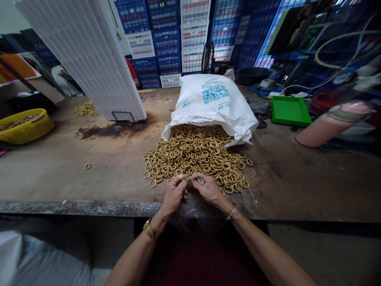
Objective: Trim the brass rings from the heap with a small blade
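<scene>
My left hand (175,194) is closed in a pinch on a small brass-coloured ring (188,180), mostly covered by the fingertips. Close against it, my right hand (210,192) grips a small grey tool (201,181), whose exact kind I cannot make out. Both hands are over the table's near edge, at the front of a heap of brass-coloured rings (193,155). The heap spills from the mouth of a white woven sack (190,103) with blue print, lying on its side behind it.
A single loose ring (87,166) lies left on the wooden table (113,178). Further left are a tall white ribbed panel (98,59) and a yellow basin (29,131) of small parts. At right are a green tray (290,111) and a pink bottle (327,125). Crates (165,39) are stacked behind.
</scene>
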Motion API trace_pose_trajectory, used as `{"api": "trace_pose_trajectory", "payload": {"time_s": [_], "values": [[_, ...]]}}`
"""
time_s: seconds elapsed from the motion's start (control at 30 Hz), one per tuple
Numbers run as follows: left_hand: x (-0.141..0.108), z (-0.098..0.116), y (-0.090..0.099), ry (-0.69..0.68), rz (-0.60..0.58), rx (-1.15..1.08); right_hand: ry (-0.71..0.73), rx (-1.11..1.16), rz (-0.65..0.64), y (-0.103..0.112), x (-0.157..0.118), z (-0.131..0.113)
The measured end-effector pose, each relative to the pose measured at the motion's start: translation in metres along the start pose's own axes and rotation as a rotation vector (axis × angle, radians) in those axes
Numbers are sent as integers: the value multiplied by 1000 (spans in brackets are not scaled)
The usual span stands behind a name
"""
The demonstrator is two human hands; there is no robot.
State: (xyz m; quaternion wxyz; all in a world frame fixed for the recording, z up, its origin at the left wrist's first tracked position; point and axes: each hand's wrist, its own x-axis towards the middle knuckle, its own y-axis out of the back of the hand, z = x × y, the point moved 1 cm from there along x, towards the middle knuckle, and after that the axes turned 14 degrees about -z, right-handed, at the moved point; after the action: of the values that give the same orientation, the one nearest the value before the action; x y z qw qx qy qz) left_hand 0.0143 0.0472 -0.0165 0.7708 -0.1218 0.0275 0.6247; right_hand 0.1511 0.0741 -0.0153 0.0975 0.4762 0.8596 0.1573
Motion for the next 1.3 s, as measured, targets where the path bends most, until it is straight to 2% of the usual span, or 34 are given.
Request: {"api": "trace_pose_trajectory", "payload": {"time_s": [0.13,0.23,0.37,0.5,0.63,0.93,1.07,1.2,1.3], "values": [[-4,-4,-1,-69,57,37,-51,37,17,-1,1,-5],[-8,-2,-3,-134,91,152,-107,44,9,-2,2,-7],[-15,0,-7,-184,69,234,-147,62,-8,-4,3,-8],[-20,-1,-7,-82,47,123,-156,51,32,-7,4,-10],[-23,-2,-6,43,-49,-12,-151,13,43,-11,3,-11],[-29,-6,-2,73,-162,-368,-126,21,40,-16,3,-1],[-32,-5,-1,45,-137,-442,-76,-206,114,-14,-3,0],[-33,-2,-2,0,-76,-419,27,-485,-23,-19,-13,-1],[-33,-2,-3,-10,-45,-389,25,-617,-71,-23,-17,-3]]}}
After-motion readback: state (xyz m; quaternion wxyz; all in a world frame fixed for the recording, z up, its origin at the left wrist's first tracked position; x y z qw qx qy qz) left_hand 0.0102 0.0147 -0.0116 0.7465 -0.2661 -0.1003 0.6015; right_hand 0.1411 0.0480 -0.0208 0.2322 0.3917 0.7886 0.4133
